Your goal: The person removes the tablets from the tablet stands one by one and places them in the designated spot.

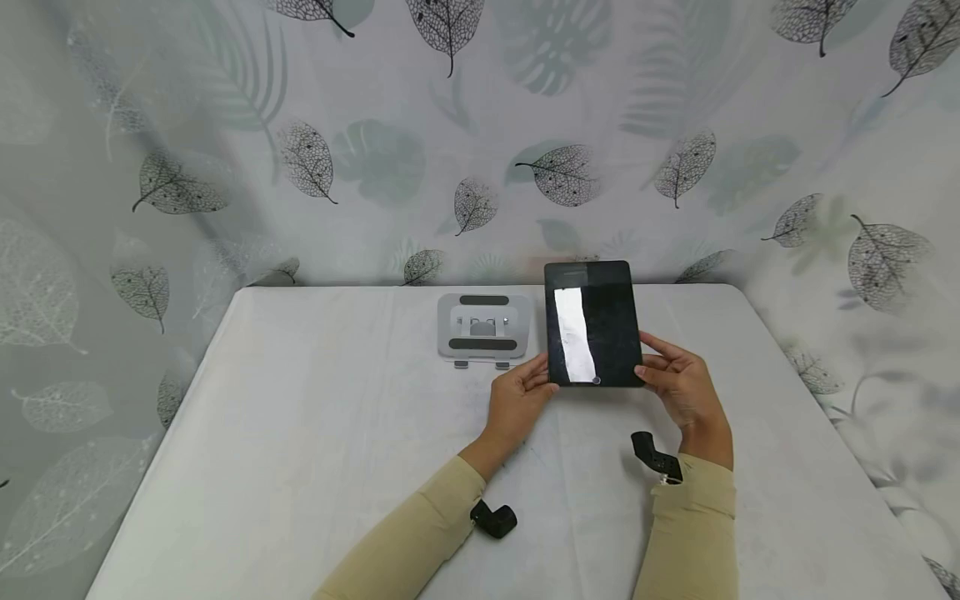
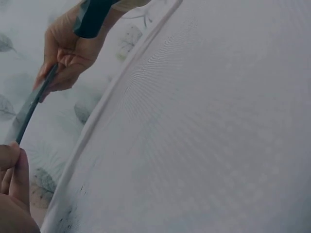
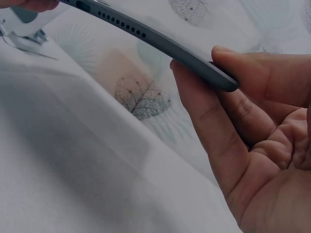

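Observation:
Both hands hold a black tablet (image 1: 611,325) up over the right half of the table, its glossy dark screen facing the head camera with a bright reflection on it. At its lower left corner the left hand (image 1: 519,398) pinches the edge between thumb and fingers. The right hand (image 1: 684,390) grips the lower right edge, thumb in front and fingers behind. In the right wrist view the tablet's thin edge (image 3: 160,44) shows a port and a row of small holes, with the right hand (image 3: 262,131) pinching one corner.
Left of the tablet, a grey folding stand (image 1: 483,327) with dark pads lies flat near the table's back edge. White cloth covers the table (image 1: 337,433). A leaf-patterned curtain (image 1: 480,125) hangs behind it. Black wrist cameras (image 1: 495,520) sit on both sleeves.

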Demonstrator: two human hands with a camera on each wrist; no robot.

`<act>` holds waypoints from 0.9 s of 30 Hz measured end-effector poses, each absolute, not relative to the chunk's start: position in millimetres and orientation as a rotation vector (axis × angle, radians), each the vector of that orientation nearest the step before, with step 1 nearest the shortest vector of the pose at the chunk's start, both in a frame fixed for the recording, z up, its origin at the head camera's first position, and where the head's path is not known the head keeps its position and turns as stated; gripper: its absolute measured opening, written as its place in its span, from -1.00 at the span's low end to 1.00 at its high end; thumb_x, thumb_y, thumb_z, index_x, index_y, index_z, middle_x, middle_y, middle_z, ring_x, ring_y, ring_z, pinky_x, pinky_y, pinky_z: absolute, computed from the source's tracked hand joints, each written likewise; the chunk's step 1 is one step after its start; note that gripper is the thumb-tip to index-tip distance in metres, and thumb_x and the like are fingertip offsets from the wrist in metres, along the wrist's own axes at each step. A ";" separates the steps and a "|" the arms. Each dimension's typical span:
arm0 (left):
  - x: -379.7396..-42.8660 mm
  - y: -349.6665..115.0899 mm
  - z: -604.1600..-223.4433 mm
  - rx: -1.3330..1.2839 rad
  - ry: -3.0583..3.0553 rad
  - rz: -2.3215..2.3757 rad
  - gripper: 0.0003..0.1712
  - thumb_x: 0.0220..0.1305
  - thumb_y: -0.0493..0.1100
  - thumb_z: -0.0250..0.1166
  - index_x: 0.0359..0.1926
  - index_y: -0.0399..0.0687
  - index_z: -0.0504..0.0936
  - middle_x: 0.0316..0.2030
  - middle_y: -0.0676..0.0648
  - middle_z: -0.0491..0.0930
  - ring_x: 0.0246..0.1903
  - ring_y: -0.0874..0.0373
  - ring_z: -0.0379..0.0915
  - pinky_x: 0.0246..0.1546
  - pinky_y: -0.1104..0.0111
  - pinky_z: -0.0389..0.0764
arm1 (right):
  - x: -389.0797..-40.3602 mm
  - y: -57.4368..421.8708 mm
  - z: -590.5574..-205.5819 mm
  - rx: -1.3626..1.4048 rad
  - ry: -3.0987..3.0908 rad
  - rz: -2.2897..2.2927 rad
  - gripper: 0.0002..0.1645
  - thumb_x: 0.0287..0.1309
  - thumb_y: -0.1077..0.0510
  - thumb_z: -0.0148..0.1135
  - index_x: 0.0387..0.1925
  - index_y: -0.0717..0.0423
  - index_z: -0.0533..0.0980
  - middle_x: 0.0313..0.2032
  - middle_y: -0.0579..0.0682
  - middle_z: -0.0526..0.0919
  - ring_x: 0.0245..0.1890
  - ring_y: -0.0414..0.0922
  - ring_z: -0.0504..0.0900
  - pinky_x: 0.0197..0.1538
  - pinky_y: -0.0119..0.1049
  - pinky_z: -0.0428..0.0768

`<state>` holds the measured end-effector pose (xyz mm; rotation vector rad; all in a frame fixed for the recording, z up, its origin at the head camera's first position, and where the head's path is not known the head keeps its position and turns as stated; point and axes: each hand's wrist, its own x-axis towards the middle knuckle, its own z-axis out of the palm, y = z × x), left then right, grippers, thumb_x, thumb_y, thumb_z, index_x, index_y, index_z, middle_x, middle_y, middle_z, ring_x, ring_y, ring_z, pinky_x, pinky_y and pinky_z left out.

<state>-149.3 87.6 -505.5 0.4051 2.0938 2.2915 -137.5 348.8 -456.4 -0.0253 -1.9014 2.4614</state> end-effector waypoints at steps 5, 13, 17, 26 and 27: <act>-149.6 87.7 -508.5 0.369 2.082 2.281 -0.38 0.18 -0.46 0.41 0.30 -0.36 0.53 0.16 -0.31 0.65 0.09 -0.14 0.68 -0.01 0.53 0.69 | -140.3 348.8 -462.8 -0.113 -1.929 2.482 -0.30 0.11 0.59 0.29 0.29 0.18 0.55 -0.30 -0.07 0.84 -0.29 -0.22 0.79 -0.28 -0.40 0.74; -150.5 84.5 -508.7 0.302 2.057 2.210 -0.40 0.20 -0.43 0.41 0.29 -0.31 0.56 0.21 -0.29 0.62 0.13 -0.11 0.66 0.01 0.47 0.70 | -143.7 351.0 -474.4 -0.216 -1.964 2.508 -0.35 0.13 0.58 0.27 0.22 0.09 0.62 -0.33 -0.09 0.84 -0.35 -0.25 0.78 -0.34 -0.44 0.69; -152.4 83.2 -508.4 0.274 2.055 2.160 -0.41 0.20 -0.41 0.43 0.28 -0.31 0.57 0.21 -0.27 0.62 0.16 -0.08 0.65 0.03 0.43 0.70 | -144.8 351.5 -477.4 -0.255 -2.009 2.484 -0.35 0.14 0.55 0.29 0.26 0.13 0.59 -0.33 -0.12 0.84 -0.36 -0.27 0.79 -0.39 -0.47 0.65; -155.5 81.9 -506.6 0.191 2.023 2.121 -0.44 0.20 -0.40 0.43 0.25 -0.31 0.60 0.22 -0.24 0.63 0.17 -0.03 0.65 0.04 0.43 0.70 | -147.9 350.3 -482.0 -0.336 -2.073 2.468 -0.35 0.18 0.51 0.30 0.31 0.20 0.52 -0.31 -0.16 0.84 -0.30 -0.29 0.80 -0.27 -0.47 0.71; -155.6 81.9 -506.4 0.183 2.024 2.115 -0.44 0.20 -0.40 0.43 0.25 -0.31 0.60 0.22 -0.23 0.63 0.16 -0.02 0.65 0.04 0.44 0.70 | -148.1 350.1 -482.9 -0.350 -2.069 2.469 -0.36 0.17 0.50 0.31 0.30 0.20 0.53 -0.31 -0.16 0.84 -0.30 -0.28 0.80 -0.25 -0.46 0.72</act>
